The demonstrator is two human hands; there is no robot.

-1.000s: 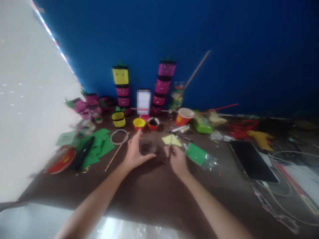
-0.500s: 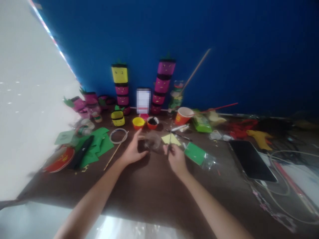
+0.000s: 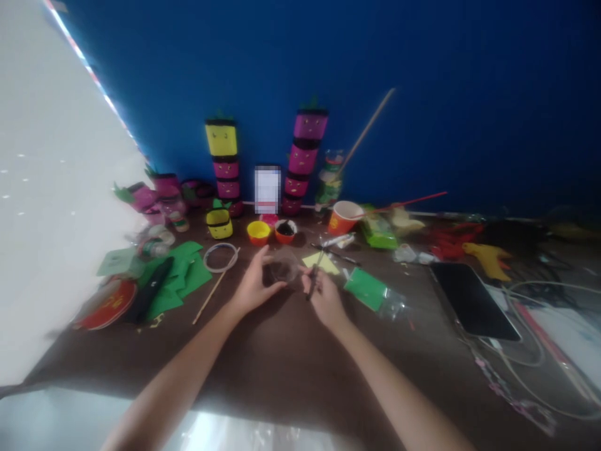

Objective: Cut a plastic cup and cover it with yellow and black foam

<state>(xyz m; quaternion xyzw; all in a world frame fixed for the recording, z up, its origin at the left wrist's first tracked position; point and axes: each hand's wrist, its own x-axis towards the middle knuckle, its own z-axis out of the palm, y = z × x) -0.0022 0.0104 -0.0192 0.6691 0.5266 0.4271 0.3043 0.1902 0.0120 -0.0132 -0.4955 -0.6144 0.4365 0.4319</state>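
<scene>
Above the brown table, my left hand (image 3: 256,285) curves its thumb and fingers around the left side of a clear plastic piece (image 3: 285,268), see-through with a round outline. My right hand (image 3: 326,300) grips a pair of scissors (image 3: 313,279), dark at the handles, blades pointing up and away. Its fingertips are close to the plastic's right edge; blur hides whether they touch it. A pale yellow paper (image 3: 326,263) lies just behind the scissors. Beyond my hands sit a cup of yellow paint (image 3: 258,232) and a cup of dark paint (image 3: 285,231).
Stacked purple and yellow boxes (image 3: 307,160) lean on the blue wall. Green sheets (image 3: 192,275), a wooden stick (image 3: 209,297) and a coil (image 3: 220,258) lie left. To the right are a green packet (image 3: 366,288), paper cup (image 3: 345,218), tablet (image 3: 474,300) and yellow glue gun (image 3: 488,258).
My right hand has moved slightly left, nearer the plastic piece, and the scissors have turned a little. The plastic's round outline now faces me more clearly. The whole view has shifted slightly.
</scene>
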